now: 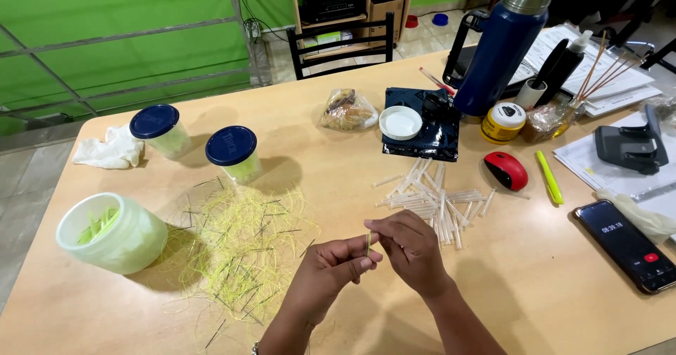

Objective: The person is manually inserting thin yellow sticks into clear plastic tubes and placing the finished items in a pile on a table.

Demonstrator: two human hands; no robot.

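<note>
Pinching a thin yellow-green strand (368, 242) between both hands above the wooden table (535, 270).

The left hand (336, 265) and right hand (408, 246) meet fingertip to fingertip, each closed on the short, wiry, upright strand. Just left lies a loose tangle of yellow fibres (243, 246) with dark slivers; behind the hands, a scatter of stiff white tubes (433, 200). An open translucent jar (113, 232) and two blue-lidded jars (197, 144) stand further left, before a green wall (105, 38).
</note>
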